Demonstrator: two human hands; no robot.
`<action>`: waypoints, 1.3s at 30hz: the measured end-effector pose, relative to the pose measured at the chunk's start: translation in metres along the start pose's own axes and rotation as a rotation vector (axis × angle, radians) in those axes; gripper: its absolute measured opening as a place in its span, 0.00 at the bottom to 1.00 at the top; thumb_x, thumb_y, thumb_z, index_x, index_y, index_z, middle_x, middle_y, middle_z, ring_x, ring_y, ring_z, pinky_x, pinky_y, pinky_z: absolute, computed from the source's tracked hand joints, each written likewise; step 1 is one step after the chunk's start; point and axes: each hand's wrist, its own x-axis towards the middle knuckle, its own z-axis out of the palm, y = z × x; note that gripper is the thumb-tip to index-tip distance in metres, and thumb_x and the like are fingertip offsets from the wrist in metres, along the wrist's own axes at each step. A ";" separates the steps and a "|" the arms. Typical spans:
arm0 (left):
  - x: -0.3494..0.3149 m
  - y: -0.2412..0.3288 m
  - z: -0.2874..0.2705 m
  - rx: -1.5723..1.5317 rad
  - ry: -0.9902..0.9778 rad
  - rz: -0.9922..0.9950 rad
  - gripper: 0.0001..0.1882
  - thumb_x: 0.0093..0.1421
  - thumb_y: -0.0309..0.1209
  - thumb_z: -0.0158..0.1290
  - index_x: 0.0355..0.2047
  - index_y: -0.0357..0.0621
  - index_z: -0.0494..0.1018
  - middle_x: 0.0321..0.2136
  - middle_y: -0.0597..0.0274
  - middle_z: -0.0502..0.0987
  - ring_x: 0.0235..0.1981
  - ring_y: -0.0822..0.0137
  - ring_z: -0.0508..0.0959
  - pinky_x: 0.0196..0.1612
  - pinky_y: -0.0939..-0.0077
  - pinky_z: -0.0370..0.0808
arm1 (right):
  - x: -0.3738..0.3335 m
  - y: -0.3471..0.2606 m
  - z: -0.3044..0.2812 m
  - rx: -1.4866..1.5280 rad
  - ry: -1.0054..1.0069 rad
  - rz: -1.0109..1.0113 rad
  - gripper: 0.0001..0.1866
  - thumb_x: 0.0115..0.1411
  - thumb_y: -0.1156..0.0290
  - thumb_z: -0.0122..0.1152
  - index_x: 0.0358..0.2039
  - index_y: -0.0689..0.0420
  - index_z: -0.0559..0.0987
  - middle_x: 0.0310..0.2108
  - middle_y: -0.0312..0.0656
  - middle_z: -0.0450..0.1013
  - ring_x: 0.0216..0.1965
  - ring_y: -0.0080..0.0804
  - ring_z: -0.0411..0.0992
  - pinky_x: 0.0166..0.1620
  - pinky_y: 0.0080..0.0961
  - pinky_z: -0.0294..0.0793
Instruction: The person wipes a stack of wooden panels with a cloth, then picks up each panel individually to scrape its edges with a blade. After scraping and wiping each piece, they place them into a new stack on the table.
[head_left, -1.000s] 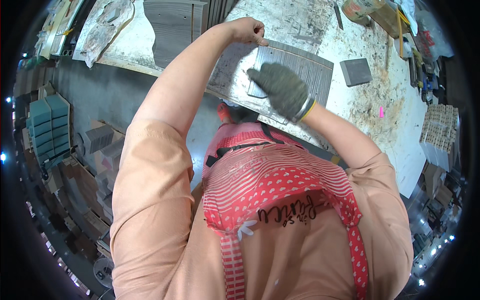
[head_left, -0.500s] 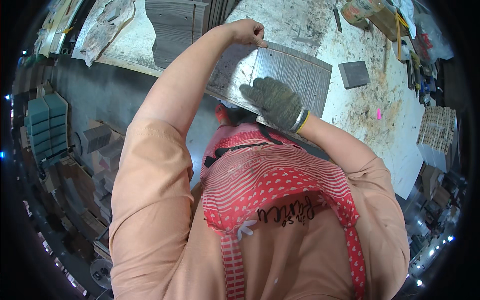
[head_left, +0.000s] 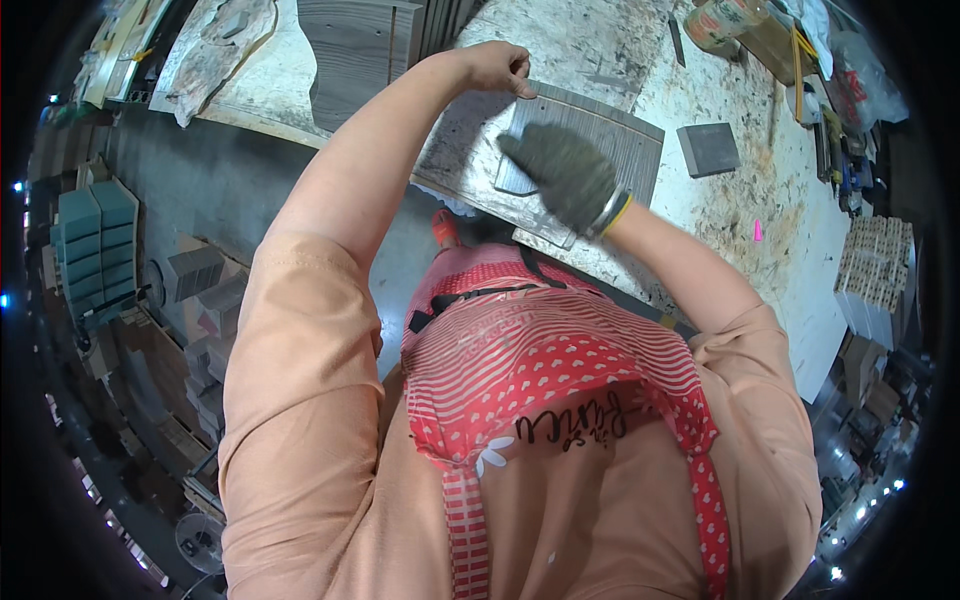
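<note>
A grey ribbed panel (head_left: 625, 140) lies on the stained white workbench (head_left: 730, 200) in front of me. My bare left hand (head_left: 497, 68) pinches the panel's far left corner between thumb and fingers. My right hand (head_left: 562, 175), in a dark grey glove with a yellow cuff, rests knuckles up on the panel's near left part. Whether anything is under its palm is hidden. A second flat board (head_left: 450, 160) lies under the panel at its left side.
A small grey block (head_left: 708, 148) sits right of the panel, with a pink bit (head_left: 757, 230) nearer me. Grey boards (head_left: 355, 50) are stacked at the far left and a tin (head_left: 722, 20) stands at the back. Teal boxes (head_left: 95, 240) are on the floor at the left.
My gloved right hand has slid over the panel, first toward me and then back up. My left hand has kept its pinch on the corner.
</note>
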 end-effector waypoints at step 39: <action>0.003 0.000 0.002 -0.063 0.003 -0.030 0.20 0.48 0.36 0.67 0.19 0.45 0.64 0.16 0.72 0.65 0.23 0.75 0.63 0.29 0.75 0.63 | 0.006 0.012 0.013 0.194 0.342 -0.079 0.19 0.56 0.72 0.56 0.49 0.50 0.74 0.36 0.49 0.72 0.39 0.47 0.71 0.43 0.38 0.71</action>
